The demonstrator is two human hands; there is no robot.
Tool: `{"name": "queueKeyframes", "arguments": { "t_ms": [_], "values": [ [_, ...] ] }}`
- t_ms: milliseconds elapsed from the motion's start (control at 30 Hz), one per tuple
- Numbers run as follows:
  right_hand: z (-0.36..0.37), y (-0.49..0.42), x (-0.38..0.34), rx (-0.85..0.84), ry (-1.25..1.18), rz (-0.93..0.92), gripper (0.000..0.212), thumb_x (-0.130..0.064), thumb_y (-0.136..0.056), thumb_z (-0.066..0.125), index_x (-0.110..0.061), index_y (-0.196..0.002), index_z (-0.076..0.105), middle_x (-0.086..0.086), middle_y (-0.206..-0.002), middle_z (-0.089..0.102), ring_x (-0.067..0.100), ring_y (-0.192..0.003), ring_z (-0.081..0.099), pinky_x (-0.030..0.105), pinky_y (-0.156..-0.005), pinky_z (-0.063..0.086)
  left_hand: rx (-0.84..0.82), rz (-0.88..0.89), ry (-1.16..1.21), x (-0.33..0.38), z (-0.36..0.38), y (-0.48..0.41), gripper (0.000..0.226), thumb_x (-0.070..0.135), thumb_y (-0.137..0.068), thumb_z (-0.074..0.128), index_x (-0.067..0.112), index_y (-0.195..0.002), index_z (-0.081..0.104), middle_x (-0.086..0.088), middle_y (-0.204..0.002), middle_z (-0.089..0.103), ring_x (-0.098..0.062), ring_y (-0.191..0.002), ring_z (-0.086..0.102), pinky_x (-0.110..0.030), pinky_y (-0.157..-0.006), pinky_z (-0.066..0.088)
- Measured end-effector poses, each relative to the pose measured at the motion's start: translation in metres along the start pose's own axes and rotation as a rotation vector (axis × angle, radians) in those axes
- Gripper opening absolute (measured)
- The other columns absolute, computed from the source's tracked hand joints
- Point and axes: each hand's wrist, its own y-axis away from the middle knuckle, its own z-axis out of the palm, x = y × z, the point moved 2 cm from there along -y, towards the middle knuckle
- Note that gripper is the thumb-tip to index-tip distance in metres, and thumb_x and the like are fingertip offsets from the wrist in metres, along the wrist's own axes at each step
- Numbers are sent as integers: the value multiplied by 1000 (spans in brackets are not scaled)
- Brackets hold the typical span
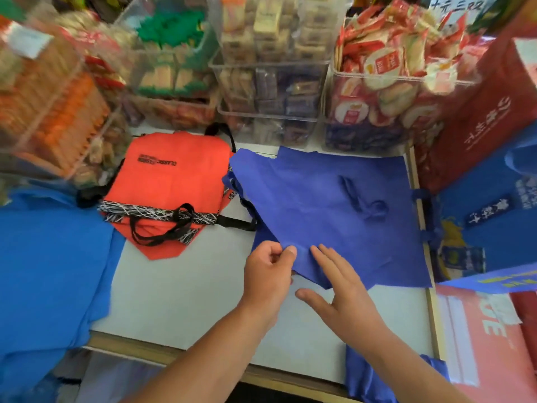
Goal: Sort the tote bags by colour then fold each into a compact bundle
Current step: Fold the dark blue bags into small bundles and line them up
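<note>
White tabletop (186, 292), blue tote (334, 205), probable snack bins (270, 91)

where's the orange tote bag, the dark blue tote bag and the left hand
orange tote bag (174, 184): head view, plain orange panel below the black print
dark blue tote bag (313, 199): head view, flat fabric near its middle
left hand (266, 271): head view, back of the hand

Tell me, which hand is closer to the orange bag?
Left. The left hand pinches the blue bag's near edge, just right of the orange bag. The right hand rests farther right, on that blue bag.
</note>
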Motion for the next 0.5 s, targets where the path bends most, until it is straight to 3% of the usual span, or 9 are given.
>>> {"name": "queueKeyframes", "arguments": {
  "t_ms": [100,200,267,333,400,433,500],
  "values": [
    [10,0,-20,-3,-113,24,53,-70,-94,45,-54,-145,46,-24,-157,39,-2,-148,29,29,-119,28,42,-14,53,4,-25,22,13,21,-94,70,9,-89,68,-7,-80,74,-13,-64,66,-29,-62,58],
    [24,1,-38,-8,-364,171,30,-47,-99,50,-51,-125,65,-29,-140,56,-11,-134,43,23,-115,34,53,27,-19,-5,-60,28,24,35,-95,68,13,-86,65,-5,-79,71,-15,-72,66,-39,-69,59],
    [28,5,-47,-23,-414,239,29,-33,-105,50,-56,-102,67,-35,-103,65,-12,-100,59,13,-94,43,122,309,-264,-12,-98,23,18,38,-90,68,21,-95,61,4,-96,64,-12,-92,64,-41,-83,56],
    [32,10,-53,-47,-395,268,40,-26,-107,49,-45,-72,56,-24,-66,48,-1,-63,45,14,-65,36,116,617,-637,-18,-138,8,43,24,-80,72,22,-121,59,5,-131,52,-18,-123,52,-37,-105,45],
    [34,16,-58,-21,-339,278,37,-25,-107,48,-29,-71,44,-14,-63,38,5,-60,35,20,-58,32,-12,740,-973,-24,-166,-14,66,24,-78,77,20,-140,54,-5,-155,37,-30,-145,33,-44,-118,30],
    [35,18,-61,-3,-308,269,34,-25,-107,48,-25,-73,43,-11,-64,38,7,-60,35,20,-59,33,-92,751,-1097,-22,-175,-23,67,28,-80,77,21,-142,54,-6,-160,34,-35,-150,25,-49,-121,23],
    [38,21,-64,43,-282,261,31,-26,-107,47,-17,-78,45,-6,-66,41,8,-61,37,20,-59,34,-203,791,-1237,-21,-186,-41,53,28,-84,77,22,-134,60,-2,-153,48,-36,-153,25,-55,-124,14]
  ]
}}
